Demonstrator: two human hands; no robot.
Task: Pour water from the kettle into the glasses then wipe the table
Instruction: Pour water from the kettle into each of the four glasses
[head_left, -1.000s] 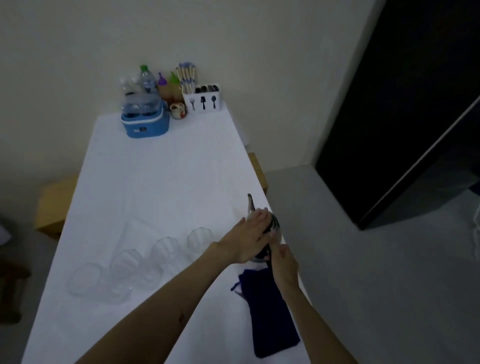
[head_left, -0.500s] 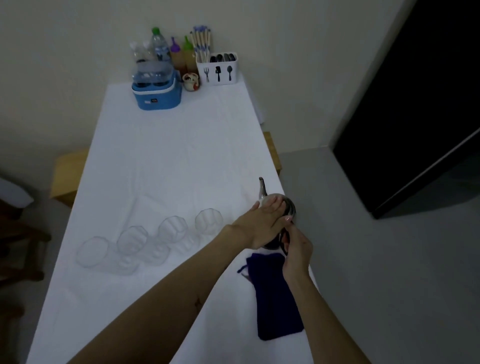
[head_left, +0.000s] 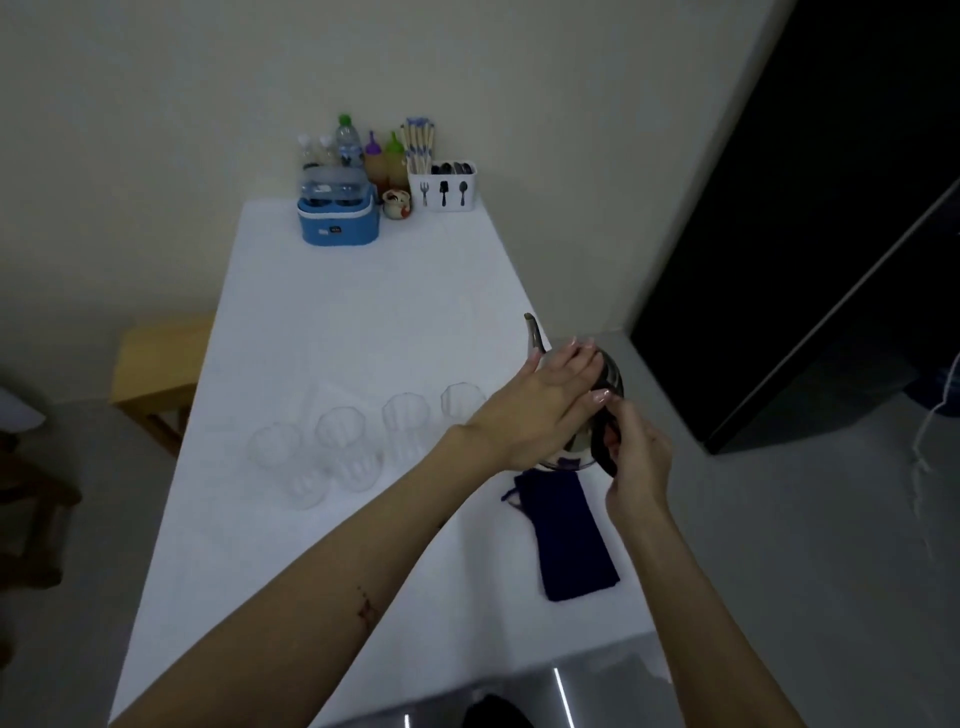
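A metal kettle (head_left: 612, 373) stands near the right edge of the white table (head_left: 363, 322), spout pointing away. My left hand (head_left: 545, 405) lies flat on its lid with straight fingers. My right hand (head_left: 636, 457) grips the black handle on the kettle's near side. Several clear glasses (head_left: 405, 415) stand in a row to the left of the kettle, with more in front of them. A dark blue cloth (head_left: 571, 540) lies on the table just in front of the kettle.
At the table's far end stand a blue box (head_left: 337, 223) holding bottles, sauce bottles (head_left: 384, 161), a small painted cup (head_left: 397, 203) and a white cutlery holder (head_left: 444, 189). A wooden stool (head_left: 156, 364) is at the left. A dark doorway (head_left: 831, 208) is at the right.
Both hands stay on the kettle. The view has shifted a little, and the kettle sits in the same spot on the table.
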